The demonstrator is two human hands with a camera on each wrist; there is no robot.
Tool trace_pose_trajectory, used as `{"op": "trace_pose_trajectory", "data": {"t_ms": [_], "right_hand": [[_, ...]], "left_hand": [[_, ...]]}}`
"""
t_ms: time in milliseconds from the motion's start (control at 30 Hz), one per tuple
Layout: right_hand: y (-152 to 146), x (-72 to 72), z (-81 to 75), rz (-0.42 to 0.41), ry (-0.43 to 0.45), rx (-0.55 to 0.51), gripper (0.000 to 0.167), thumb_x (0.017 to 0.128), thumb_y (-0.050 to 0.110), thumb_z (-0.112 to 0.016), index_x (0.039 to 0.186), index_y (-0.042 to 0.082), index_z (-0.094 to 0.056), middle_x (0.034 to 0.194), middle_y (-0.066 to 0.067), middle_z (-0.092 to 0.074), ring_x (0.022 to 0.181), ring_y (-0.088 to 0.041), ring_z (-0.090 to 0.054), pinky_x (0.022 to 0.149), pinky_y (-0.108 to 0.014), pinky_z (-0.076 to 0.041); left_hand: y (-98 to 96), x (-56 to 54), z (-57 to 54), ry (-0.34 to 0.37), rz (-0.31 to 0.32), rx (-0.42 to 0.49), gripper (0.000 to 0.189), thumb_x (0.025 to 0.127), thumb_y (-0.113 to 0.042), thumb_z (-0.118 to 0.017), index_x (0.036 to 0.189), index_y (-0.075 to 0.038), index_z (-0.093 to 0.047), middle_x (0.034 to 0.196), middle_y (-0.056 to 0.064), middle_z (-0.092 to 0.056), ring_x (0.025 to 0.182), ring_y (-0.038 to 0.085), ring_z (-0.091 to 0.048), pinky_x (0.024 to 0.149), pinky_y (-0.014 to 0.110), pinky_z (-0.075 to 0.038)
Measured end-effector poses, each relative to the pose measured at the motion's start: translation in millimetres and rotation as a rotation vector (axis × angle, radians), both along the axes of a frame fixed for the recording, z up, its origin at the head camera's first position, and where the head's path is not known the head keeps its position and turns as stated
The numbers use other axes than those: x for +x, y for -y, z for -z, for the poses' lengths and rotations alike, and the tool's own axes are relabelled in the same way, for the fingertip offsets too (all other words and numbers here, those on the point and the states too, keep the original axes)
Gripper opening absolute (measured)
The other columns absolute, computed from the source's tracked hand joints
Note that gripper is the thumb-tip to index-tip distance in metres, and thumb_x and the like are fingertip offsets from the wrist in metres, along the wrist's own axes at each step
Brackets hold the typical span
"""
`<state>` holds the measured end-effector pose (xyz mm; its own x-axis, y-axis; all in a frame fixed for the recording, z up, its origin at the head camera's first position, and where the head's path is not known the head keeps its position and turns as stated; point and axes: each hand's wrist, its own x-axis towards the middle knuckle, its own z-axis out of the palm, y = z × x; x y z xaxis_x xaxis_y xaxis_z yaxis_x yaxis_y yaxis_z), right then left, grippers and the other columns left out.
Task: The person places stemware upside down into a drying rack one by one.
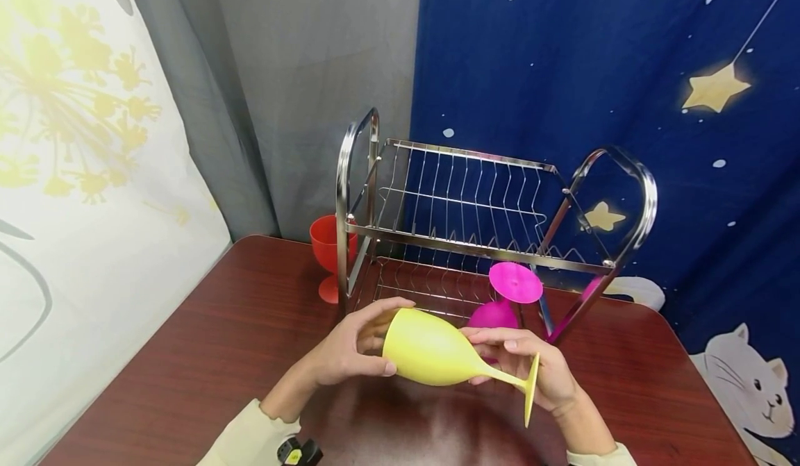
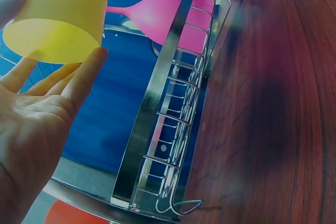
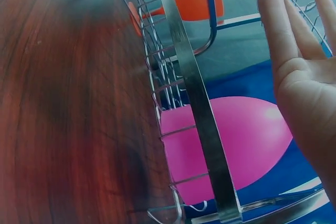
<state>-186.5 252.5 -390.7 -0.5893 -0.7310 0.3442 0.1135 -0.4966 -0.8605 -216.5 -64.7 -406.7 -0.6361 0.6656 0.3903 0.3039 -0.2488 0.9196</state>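
A yellow wine glass (image 1: pixel 431 348) is held almost sideways above the table in front of the rack, its mouth to the left and its foot to the right. My left hand (image 1: pixel 356 344) grips it by the rim, thumb on the near side and fingers across from it. Behind the bowl and stem lies my right hand (image 1: pixel 525 362); in the right wrist view its straight fingers (image 3: pixel 278 24) touch the bowl. A magenta wine glass (image 1: pixel 515 282) stands upside down in the rack's lower tier, just beyond the right hand.
A two-tier chrome dish rack (image 1: pixel 465 247) stands toward the back of the brown table (image 1: pixel 206 355), its upper tier bare. Left of it, an upright red wine glass (image 1: pixel 325 244) sits partly behind the rack's side frame. Printed curtains (image 1: pixel 537 49) hang behind the table.
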Motion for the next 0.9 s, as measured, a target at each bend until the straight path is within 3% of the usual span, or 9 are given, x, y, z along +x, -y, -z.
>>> {"op": "trace_pose_trajectory", "data": {"t_ms": [367,600,900], "right_hand": [[-0.8,-1.8,11.4,0.064,-0.077,-0.114,0.048,0.097,-0.008,-0.024,0.138,-0.006,-0.048,0.146,-0.024,-0.043,0.130,-0.038,-0.049,0.098,-0.048,-0.048],[4.3,3.9,6.4,0.155,-0.046,-0.066,0.049,0.094,-0.018,-0.037,0.136,0.001,-0.055,0.144,-0.017,-0.049,0.125,-0.034,-0.055,0.098,-0.047,-0.048],[10.8,2.4,5.5,0.212,-0.123,-0.053,0.050,0.093,-0.019,-0.040,0.138,0.000,-0.052,0.147,-0.020,-0.044,0.132,-0.033,-0.048,0.101,-0.043,-0.046]], "left_hand": [[-2.1,0.4,-1.5,0.014,0.015,0.058,0.074,0.080,-0.006,-0.071,0.144,-0.001,-0.034,0.138,0.018,-0.047,0.121,0.033,-0.057,0.093,0.042,-0.053],[-2.2,1.3,-1.7,0.024,0.003,0.052,0.075,0.080,-0.007,-0.072,0.143,0.000,-0.031,0.137,0.019,-0.045,0.122,0.032,-0.056,0.092,0.042,-0.053],[-4.7,1.4,-0.2,0.013,0.023,0.028,0.073,0.082,-0.008,-0.072,0.140,0.000,-0.029,0.135,0.021,-0.044,0.119,0.031,-0.058,0.091,0.041,-0.054]]}}
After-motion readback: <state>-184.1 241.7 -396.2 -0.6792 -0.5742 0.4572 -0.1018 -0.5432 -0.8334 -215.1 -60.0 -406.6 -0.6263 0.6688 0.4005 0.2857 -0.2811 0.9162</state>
